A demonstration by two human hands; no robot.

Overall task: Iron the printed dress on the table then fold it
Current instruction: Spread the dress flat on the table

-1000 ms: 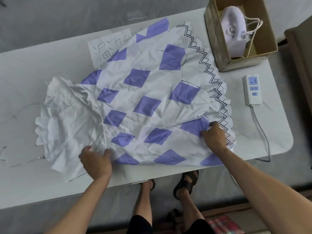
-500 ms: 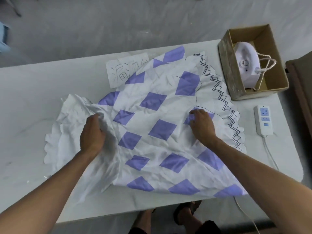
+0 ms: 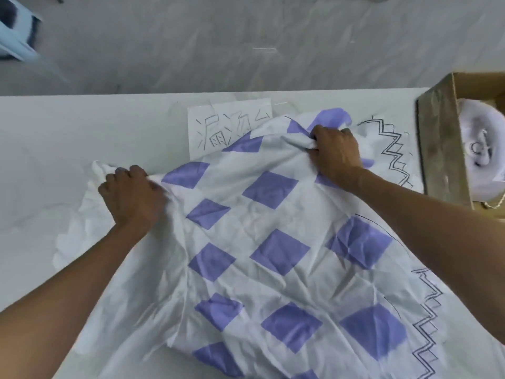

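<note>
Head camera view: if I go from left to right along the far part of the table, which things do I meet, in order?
Left hand gripping the dress → paper sheet with drawn characters → right hand bunching the dress → black zigzag hem → cardboard box → white iron inside it.

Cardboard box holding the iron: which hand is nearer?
Right. The right hand grips the dress just beside the cardboard box; the left hand grips fabric across the table.
</note>
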